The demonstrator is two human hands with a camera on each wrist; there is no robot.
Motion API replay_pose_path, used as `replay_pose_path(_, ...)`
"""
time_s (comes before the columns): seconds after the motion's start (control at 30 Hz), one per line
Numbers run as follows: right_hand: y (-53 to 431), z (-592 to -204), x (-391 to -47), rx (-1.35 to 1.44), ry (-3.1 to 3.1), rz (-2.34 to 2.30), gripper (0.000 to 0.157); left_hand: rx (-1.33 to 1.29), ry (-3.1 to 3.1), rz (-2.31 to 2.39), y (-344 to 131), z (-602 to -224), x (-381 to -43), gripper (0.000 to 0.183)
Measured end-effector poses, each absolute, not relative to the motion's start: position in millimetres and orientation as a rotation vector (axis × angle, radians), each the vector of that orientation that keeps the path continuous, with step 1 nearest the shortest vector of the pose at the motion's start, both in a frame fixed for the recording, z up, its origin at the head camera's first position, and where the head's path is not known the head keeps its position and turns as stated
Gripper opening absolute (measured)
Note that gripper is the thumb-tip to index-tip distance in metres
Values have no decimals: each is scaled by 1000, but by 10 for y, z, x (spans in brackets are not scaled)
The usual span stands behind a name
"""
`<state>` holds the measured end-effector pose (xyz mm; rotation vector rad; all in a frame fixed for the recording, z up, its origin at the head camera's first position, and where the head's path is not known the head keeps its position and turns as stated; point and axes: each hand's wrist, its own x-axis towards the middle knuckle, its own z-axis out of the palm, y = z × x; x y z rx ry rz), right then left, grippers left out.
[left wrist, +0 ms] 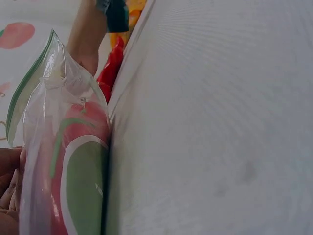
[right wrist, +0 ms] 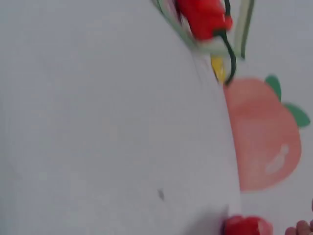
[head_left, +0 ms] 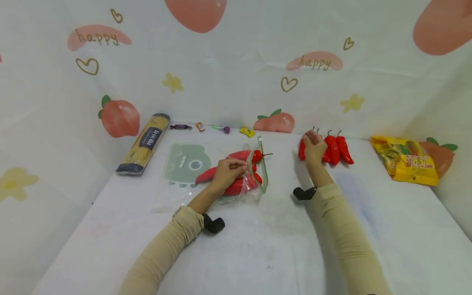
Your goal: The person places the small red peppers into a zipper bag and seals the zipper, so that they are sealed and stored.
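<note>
A clear zip bag (head_left: 263,180) with a green cartoon print lies on the table, its mouth spread toward the right. Three red chili peppers (head_left: 236,189) are inside; the stem of the top one pokes out through the mouth. My left hand (head_left: 226,174) pinches the bag's upper film near the mouth; its fingers (left wrist: 7,166) show beside the bag in the left wrist view. Over a row of several loose red chili peppers (head_left: 333,150) at the back right is my right hand (head_left: 314,148), fingers bent downward. Whether it grips a pepper is hidden.
A pack of spaghetti (head_left: 145,143) lies at the back left. Small wrapped candies (head_left: 180,127) and a lollipop (head_left: 225,130) line the back edge. A yellow snack bag (head_left: 405,159) leans at the far right. Patterned cloth walls (head_left: 236,90) enclose the table.
</note>
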<state>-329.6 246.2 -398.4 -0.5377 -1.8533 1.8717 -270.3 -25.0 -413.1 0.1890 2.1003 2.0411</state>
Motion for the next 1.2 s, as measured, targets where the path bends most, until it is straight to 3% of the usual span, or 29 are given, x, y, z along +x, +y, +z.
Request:
replay_pose_path(0.27, 2668, -3992, -3495, -769, -2200, 1647, 53, 199, 2075, 2048, -260, -4120, -2680, 18)
replay_pose_path(0.57, 2669, -4112, -3559, -651, -2488, 1406, 62, 214, 2102, 2023, -258, -4105, -2663, 19)
replay_pose_path(0.87, 2675, -4117, -3526, -614, -2556, 1600, 65, 230, 2103, 2021, -268, -4127, -2666, 20)
replay_pose_path(1.2, 2437, -3887, -3274, -626, -2050, 2142, 64, 217, 2099, 2018, -266, -4128, -2697, 20)
